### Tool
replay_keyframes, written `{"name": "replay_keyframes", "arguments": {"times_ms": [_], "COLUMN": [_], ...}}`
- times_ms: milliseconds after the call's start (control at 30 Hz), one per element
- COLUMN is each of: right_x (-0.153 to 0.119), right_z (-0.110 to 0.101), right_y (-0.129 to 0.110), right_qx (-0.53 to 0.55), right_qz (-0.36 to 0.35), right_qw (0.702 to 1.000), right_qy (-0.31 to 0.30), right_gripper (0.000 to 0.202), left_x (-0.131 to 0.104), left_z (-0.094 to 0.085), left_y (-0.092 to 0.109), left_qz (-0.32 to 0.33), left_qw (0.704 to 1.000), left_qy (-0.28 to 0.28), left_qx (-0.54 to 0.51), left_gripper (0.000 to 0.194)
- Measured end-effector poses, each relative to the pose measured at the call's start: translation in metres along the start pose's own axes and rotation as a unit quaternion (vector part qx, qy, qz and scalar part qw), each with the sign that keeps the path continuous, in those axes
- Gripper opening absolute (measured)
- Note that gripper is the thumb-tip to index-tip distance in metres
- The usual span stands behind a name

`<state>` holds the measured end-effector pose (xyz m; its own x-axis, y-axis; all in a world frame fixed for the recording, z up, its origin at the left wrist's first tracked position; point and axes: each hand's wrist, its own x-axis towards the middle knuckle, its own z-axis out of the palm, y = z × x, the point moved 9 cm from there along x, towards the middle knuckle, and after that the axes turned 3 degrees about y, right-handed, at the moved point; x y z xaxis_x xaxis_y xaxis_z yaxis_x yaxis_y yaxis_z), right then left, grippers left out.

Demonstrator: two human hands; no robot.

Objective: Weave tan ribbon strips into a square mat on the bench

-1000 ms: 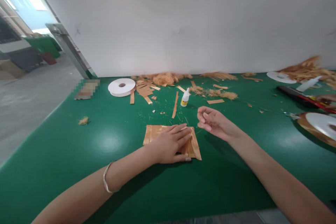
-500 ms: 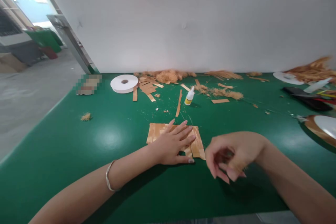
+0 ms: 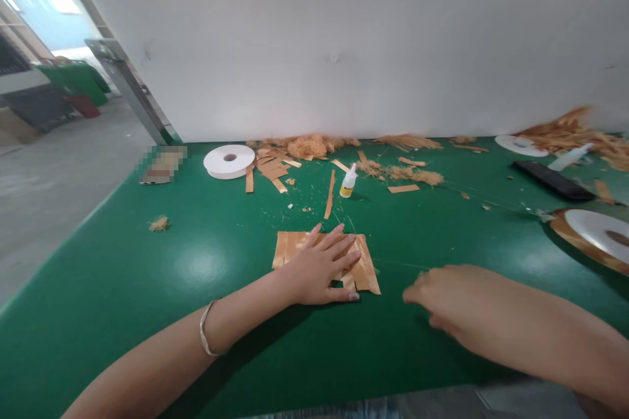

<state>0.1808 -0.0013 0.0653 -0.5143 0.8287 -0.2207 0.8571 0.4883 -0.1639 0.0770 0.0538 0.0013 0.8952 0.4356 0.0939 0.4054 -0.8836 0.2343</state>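
My left hand (image 3: 324, 265) lies flat with fingers spread on a panel of shiny golden-tan ribbon strips (image 3: 366, 268) laid side by side. Part of the panel is hidden beneath that palm. To its right, my right hand (image 3: 437, 294) hovers low over the table with its fingers curled together, back of the hand up. What those fingers pinch, if anything, is hidden. A faint thin thread runs from the panel toward that hand. Beyond the panel a small white glue bottle with a yellow label (image 3: 348, 182) stands upright, beside a narrow ribbon strip (image 3: 329, 194).
On the green table (image 3: 162, 301) a white roll (image 3: 228, 161) stands back left, near cut strips (image 3: 272, 167) and fluffy tan fibre (image 3: 312, 145). At right are a black case (image 3: 553, 179), a white squeeze bottle (image 3: 570, 157) and a ribbon spool (image 3: 594, 234). A white partition (image 3: 334, 91) rises behind.
My right hand has turned over, from loosely curled fingers showing to back up with fingers drawn together, and sits slightly right. The left hand stays put. The view has shifted a little.
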Motion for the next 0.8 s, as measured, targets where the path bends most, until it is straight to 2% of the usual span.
{"name": "replay_keyframes", "arguments": {"times_ms": [67,133,267,433,533,600,700,800], "right_x": [0.004,0.010,0.026,0.047,0.056,0.059,0.060,0.067], "right_z": [-0.001,-0.010,-0.033,-0.037,-0.045,-0.046,-0.042,-0.033], "right_y": [0.017,0.027,0.037,0.076,0.090,0.093,0.100,0.110], "right_qx": [-0.105,-0.183,-0.232,-0.249,-0.269,-0.254,-0.193,-0.049], "right_qz": [0.098,0.181,0.250,0.261,0.237,0.210,0.204,0.192], "right_qw": [0.990,0.966,0.939,0.927,0.909,0.898,0.887,0.906], "right_qy": [-0.007,-0.019,0.039,0.101,0.215,0.291,0.367,0.374], "right_gripper": [0.045,0.059,0.068,0.053,0.047,0.052,0.061,0.068], "left_x": [0.000,0.000,0.000,0.000,-0.001,-0.001,-0.001,-0.001], "left_z": [0.000,0.001,0.001,0.000,-0.001,-0.001,-0.003,-0.004], "left_y": [0.000,0.000,0.000,0.000,0.001,0.001,0.002,0.002], "left_qz": [0.003,0.002,0.003,0.002,0.000,-0.002,-0.001,-0.001], "left_qw": [1.000,1.000,1.000,1.000,1.000,1.000,1.000,1.000], "left_qy": [0.003,0.000,-0.008,0.005,0.003,-0.006,-0.007,-0.001], "left_qx": [0.002,0.005,0.009,0.005,0.000,-0.004,-0.005,-0.002], "left_gripper": [0.078,0.078,0.079,0.078,0.077,0.078,0.079,0.078]}}
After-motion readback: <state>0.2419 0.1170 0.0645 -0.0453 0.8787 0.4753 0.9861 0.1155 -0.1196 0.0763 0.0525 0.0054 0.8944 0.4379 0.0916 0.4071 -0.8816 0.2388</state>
